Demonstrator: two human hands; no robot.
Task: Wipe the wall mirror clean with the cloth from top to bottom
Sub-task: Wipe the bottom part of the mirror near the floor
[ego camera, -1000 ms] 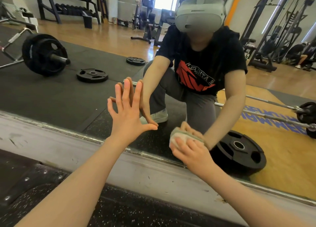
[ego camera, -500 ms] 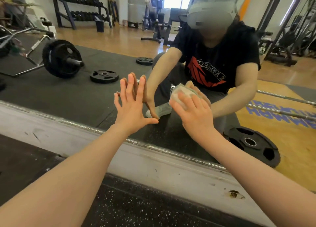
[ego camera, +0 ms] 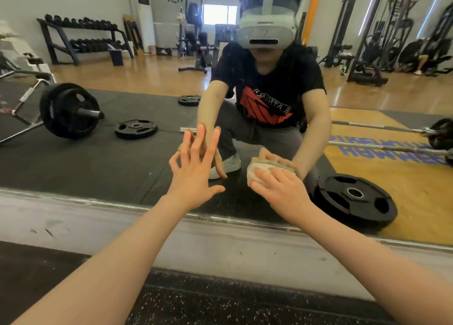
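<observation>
Change: right hand (ego camera: 282, 192) and cloth have dropped lower on the glass since half a second ago.
Left hand (ego camera: 193, 175): open, fingers spread, braced on wall mirror (ego camera: 147, 158).
Cloth (ego camera: 257, 171): soft, light wad, low right of centre; right hand's straight fingers press it flat.

A pale whitish cloth (ego camera: 259, 171) edged in soft green meets the wall mirror (ego camera: 122, 158), whose glass reflects black weight plates (ego camera: 353, 199) on dark grey matting and honey-yellow flooring lettered in blue. The reflected person wears a black T-shirt (ego camera: 269, 84) with a red-and-white graphic, grey trousers and a light grey headset (ego camera: 266, 31). Black, white-speckled rubber flooring (ego camera: 220, 305) lies beneath.
</observation>
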